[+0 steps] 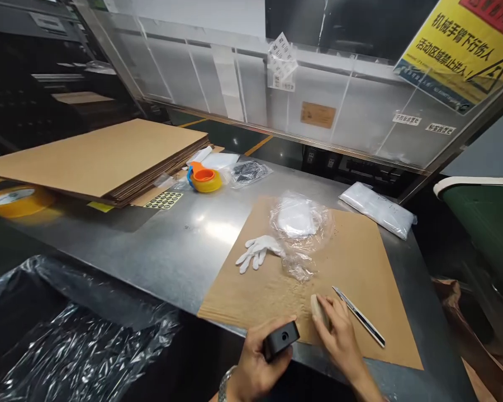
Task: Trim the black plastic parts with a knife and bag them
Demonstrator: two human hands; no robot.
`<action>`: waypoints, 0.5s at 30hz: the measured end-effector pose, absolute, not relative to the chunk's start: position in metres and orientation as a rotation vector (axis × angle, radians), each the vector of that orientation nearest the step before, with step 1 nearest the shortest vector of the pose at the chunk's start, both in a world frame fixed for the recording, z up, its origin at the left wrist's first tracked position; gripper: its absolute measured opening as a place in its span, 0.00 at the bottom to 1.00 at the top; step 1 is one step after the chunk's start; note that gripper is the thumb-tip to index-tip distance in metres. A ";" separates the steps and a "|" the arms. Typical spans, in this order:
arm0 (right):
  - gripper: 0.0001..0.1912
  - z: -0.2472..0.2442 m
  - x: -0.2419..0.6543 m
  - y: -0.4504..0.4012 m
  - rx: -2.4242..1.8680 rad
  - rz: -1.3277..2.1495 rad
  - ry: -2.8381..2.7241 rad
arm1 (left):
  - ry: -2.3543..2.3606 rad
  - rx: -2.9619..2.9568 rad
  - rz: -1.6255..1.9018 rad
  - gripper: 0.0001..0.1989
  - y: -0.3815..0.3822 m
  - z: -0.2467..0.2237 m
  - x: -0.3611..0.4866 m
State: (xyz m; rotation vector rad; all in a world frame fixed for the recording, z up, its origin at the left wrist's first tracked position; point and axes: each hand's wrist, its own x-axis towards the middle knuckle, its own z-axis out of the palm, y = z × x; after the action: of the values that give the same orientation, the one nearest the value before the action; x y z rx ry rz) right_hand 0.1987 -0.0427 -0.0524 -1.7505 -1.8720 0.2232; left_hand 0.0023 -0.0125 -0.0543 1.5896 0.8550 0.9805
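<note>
My left hand [257, 357] is closed around a black block-shaped part [281, 339] with a round hole in its end face, just off the table's front edge. Between the fingers and thumb of my right hand [339, 329] is a flat beige pad [318, 311], held over the brown cardboard sheet [260, 301]. A slim utility knife [359, 317] lies on the cardboard to the right of that hand. Farther back on the sheet rest a white glove [257, 251] and a clear plastic bag [299, 218] with something white inside.
A stack of cardboard sheets [109, 156] covers the table's left end. Nearby sit an orange tape dispenser [205, 178], a sheet of round stickers [164, 200] and a roll of yellow tape [17, 200]. A white plastic-wrapped pack [377, 207] lies back right. Black plastic sheeting [79, 346] occupies the lower left.
</note>
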 end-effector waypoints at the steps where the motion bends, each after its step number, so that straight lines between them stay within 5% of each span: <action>1: 0.20 -0.037 0.192 -0.048 -1.691 0.278 -1.889 | 0.857 1.642 0.966 0.17 -0.012 -0.052 0.002; 6: 0.28 0.021 0.162 -0.057 -1.014 0.322 -2.086 | 0.764 1.824 0.980 0.07 -0.015 -0.040 0.003; 15: 0.29 0.017 0.162 -0.064 -1.025 0.379 -2.036 | 0.716 1.528 0.773 0.07 -0.024 -0.032 0.002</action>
State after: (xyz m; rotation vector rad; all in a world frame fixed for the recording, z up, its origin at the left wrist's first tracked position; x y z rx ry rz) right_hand 0.1616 -0.0638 0.0167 -1.0251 -2.0359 0.3788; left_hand 0.0017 -0.0243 -0.0323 1.5282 0.7162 0.7729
